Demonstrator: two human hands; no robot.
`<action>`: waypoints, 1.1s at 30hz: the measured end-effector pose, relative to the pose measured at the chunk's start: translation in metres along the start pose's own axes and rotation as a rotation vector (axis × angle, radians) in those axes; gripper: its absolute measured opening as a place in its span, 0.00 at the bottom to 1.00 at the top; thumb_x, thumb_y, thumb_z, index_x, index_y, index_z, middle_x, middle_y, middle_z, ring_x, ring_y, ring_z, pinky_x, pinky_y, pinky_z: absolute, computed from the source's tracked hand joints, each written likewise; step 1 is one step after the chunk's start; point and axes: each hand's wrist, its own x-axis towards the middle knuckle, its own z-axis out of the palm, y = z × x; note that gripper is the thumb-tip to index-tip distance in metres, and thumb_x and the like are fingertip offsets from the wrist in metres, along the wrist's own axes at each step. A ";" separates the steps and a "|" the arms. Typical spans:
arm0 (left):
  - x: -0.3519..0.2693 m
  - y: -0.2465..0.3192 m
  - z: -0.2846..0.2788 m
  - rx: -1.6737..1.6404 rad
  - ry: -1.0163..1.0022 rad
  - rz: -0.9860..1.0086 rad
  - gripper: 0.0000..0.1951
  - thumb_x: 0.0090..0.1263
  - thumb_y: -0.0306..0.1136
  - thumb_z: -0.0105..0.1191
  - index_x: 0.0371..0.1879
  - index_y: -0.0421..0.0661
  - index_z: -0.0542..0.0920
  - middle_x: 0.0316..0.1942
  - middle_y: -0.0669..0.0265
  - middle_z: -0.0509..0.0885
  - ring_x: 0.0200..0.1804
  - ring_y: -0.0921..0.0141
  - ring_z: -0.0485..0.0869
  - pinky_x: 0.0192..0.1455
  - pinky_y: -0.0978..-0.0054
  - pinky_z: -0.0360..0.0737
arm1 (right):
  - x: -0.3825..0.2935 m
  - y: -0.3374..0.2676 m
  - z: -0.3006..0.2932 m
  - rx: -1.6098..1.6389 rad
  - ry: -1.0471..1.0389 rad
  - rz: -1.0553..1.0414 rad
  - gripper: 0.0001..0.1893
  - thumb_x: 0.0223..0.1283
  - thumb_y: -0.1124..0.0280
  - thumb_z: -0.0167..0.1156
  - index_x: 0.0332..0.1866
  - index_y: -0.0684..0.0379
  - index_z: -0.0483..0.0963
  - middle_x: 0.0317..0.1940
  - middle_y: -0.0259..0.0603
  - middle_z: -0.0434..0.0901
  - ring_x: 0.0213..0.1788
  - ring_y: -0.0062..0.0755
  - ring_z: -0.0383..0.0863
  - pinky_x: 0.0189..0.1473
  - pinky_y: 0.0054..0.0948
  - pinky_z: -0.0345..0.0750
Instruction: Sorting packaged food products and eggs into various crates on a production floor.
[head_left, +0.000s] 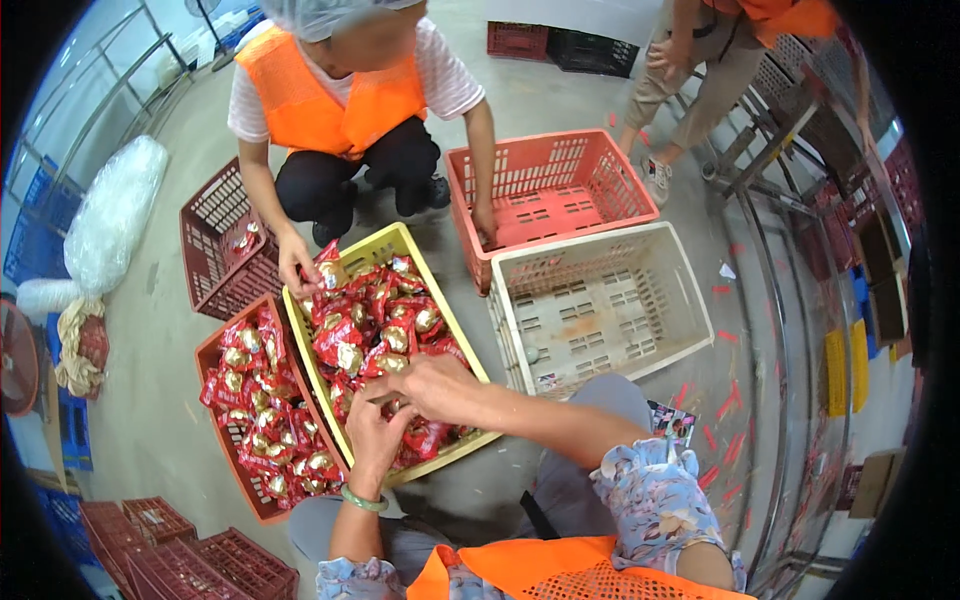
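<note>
My left hand (373, 433), with a pale green bangle at the wrist, and my right hand (436, 386) meet over the near half of a yellow plastic crate (459, 444). Their fingers are bent close together, and whatever may be between them is hidden. The crate is full of red plastic packets with gold round items (396, 339). Against its left side, an orange-red crate (217, 442) holds more of the same packets. Across from me, a squatting person's hand (298, 264) touches a packet at the yellow crate's far left corner.
A white crate (600, 367) with a few small scraps and a red crate (555, 180) stand to the right. A maroon crate (214, 225) holds a few packets. Stacked crates (202, 562) lie lower left. Red scraps (727, 401) litter the floor near a metal frame (772, 300).
</note>
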 end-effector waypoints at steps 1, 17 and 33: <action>0.001 0.000 0.003 0.002 -0.008 0.012 0.21 0.54 0.28 0.67 0.48 0.39 0.82 0.49 0.59 0.83 0.51 0.64 0.80 0.56 0.63 0.76 | -0.008 0.001 0.002 0.053 -0.021 0.049 0.13 0.47 0.68 0.68 0.36 0.61 0.77 0.30 0.48 0.82 0.38 0.51 0.83 0.33 0.45 0.80; -0.004 -0.015 0.065 -0.772 -0.272 -0.343 0.10 0.70 0.30 0.59 0.46 0.40 0.83 0.37 0.74 0.85 0.38 0.82 0.78 0.44 0.81 0.75 | -0.023 0.061 -0.005 0.193 -0.181 0.242 0.09 0.55 0.70 0.61 0.42 0.56 0.81 0.34 0.49 0.85 0.41 0.51 0.85 0.41 0.46 0.80; -0.018 -0.017 0.067 -0.696 -0.416 -0.393 0.11 0.70 0.35 0.59 0.45 0.42 0.85 0.35 0.76 0.84 0.36 0.83 0.77 0.39 0.83 0.73 | -0.047 0.136 -0.080 0.173 -0.109 0.707 0.15 0.62 0.59 0.57 0.48 0.52 0.83 0.44 0.51 0.84 0.47 0.50 0.84 0.54 0.46 0.78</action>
